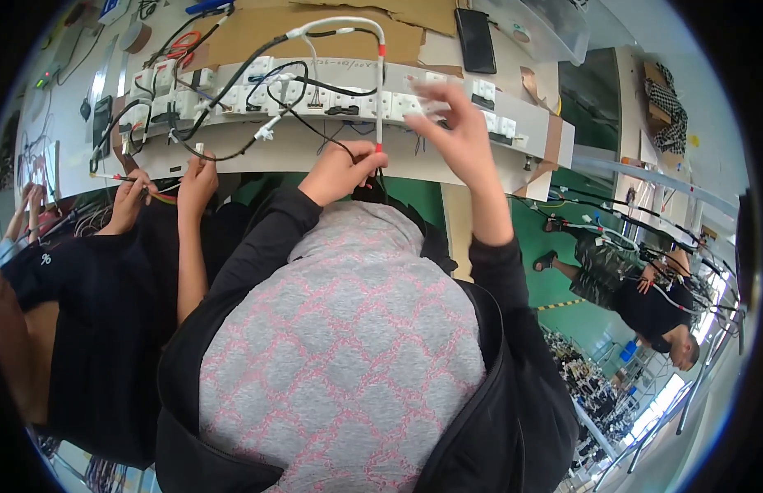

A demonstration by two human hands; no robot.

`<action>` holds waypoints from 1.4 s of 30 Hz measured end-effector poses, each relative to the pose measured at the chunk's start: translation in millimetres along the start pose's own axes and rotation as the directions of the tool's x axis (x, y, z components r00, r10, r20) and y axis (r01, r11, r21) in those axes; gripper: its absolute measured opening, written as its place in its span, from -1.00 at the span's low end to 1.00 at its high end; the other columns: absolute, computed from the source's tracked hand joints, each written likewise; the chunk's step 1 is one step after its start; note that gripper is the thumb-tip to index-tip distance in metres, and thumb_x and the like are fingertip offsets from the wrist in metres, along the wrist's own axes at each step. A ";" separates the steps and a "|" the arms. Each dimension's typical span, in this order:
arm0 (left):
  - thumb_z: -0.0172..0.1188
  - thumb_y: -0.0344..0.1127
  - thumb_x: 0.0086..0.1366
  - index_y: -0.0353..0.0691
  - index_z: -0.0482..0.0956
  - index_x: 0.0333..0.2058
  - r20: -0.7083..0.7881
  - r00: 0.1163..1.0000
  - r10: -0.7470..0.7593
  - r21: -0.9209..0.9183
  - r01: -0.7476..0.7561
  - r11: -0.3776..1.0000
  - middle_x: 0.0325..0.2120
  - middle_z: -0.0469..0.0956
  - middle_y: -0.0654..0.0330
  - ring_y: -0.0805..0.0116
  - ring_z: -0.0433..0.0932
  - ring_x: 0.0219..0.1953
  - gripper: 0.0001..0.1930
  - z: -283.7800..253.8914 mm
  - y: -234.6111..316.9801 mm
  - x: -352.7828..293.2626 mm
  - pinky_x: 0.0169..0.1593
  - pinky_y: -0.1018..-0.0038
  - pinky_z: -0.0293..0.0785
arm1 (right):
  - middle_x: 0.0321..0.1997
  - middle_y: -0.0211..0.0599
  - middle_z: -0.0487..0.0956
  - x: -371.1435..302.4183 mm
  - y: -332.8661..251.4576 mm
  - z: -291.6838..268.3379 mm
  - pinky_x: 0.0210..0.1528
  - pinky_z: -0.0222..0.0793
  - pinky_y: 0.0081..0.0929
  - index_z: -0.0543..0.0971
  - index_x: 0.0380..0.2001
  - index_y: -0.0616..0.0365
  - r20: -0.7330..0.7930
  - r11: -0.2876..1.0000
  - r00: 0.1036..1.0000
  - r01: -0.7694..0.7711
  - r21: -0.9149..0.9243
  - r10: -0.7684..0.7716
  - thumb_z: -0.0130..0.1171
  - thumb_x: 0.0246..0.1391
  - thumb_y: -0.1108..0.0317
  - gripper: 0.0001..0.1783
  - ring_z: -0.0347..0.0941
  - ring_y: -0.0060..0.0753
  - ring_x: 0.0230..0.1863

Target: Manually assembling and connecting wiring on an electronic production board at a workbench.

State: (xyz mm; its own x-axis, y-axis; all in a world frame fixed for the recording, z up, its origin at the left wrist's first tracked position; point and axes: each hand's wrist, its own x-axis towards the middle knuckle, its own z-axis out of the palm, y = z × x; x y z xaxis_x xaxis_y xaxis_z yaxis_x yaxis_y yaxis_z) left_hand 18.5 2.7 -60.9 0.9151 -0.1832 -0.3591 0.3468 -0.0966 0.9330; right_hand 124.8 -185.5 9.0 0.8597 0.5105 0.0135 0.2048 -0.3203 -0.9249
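A wire harness (pixel 380 103) with a white-wrapped branch and red tape bands arches over the bench and comes down toward me. My left hand (pixel 340 171) pinches this branch at its lower red band, near the bench's front edge. Dark wire ends hang below those fingers. To the right of the branch, my right hand (pixel 462 140) is raised with its fingers apart and slightly blurred, holding nothing. Behind both hands runs a long board (pixel 533 135) carrying white connector blocks (pixel 406 104). Black-sleeved branches of the harness loop across it to the left.
At my left a co-worker's hands (pixel 197 177) handle wire ends by the same board. A black phone (pixel 477 41), cardboard (pixel 258 37), a clear plastic bin (pixel 554 29) and red-handled scissors (pixel 183 48) lie farther back. Harnesses hang on a rack (pixel 644 226) at right, near another person (pixel 624 279).
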 end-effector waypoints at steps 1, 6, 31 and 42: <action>0.14 -0.22 0.37 -0.25 0.61 -0.36 0.008 1.000 -0.002 0.005 0.002 1.000 -0.62 0.45 0.41 0.67 0.35 -0.64 -0.77 -0.7 0.2 3.1 -0.59 0.62 0.27 | 0.02 -0.25 0.58 -18.4 6.8 -11.3 -0.02 0.44 -0.49 0.54 0.04 0.22 0.147 0.988 0.979 -0.131 -0.082 0.142 0.34 0.04 0.34 -0.53 0.51 -0.49 -0.09; 0.14 -0.18 0.38 -0.24 0.64 -0.32 0.017 1.000 -0.010 -0.052 0.011 0.999 -0.63 0.44 0.42 0.71 0.35 -0.66 -0.75 6.9 9.7 19.6 -0.65 0.67 0.24 | -0.29 -0.32 0.64 -78.4 46.1 11.7 -0.20 0.43 -0.60 0.64 -0.21 0.28 0.502 0.951 0.815 -0.305 -0.050 0.288 0.32 0.06 0.36 -0.74 0.51 -0.62 -0.26; 0.27 -0.36 0.23 -0.34 0.50 -0.11 0.300 0.935 -0.187 -0.273 0.272 0.923 -0.42 0.58 0.30 0.62 0.50 -0.50 -0.71 -15.4 27.0 -1.3 -0.49 0.62 0.53 | -0.47 -0.35 0.61 -27.3 36.9 12.2 -0.38 0.43 -0.59 0.61 -0.43 0.23 0.219 0.986 0.970 0.130 -0.106 -0.105 0.42 -0.13 0.44 -0.81 0.54 -0.48 -0.42; 0.24 -0.43 0.26 -0.37 0.54 -0.05 -0.029 0.998 -0.048 -0.513 0.026 0.858 -0.25 0.60 0.18 0.46 0.61 -0.27 -0.71 -57.6 17.6 -35.2 -0.13 0.54 0.57 | -0.39 -0.35 0.63 11.1 64.2 63.2 -0.30 0.52 -0.40 0.63 -0.42 0.09 -0.093 0.661 0.734 0.541 -0.520 -0.673 0.45 -0.27 0.48 -0.75 0.54 -0.26 -0.41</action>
State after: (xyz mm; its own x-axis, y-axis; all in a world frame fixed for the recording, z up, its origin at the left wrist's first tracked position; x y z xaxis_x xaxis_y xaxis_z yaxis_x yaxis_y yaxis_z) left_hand 4.1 63.8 -30.3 0.9030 -0.1497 -0.4028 0.4272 0.4140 0.8038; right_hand 117.9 -150.0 -74.2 0.5363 0.5162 0.6677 0.8437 -0.3505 -0.4066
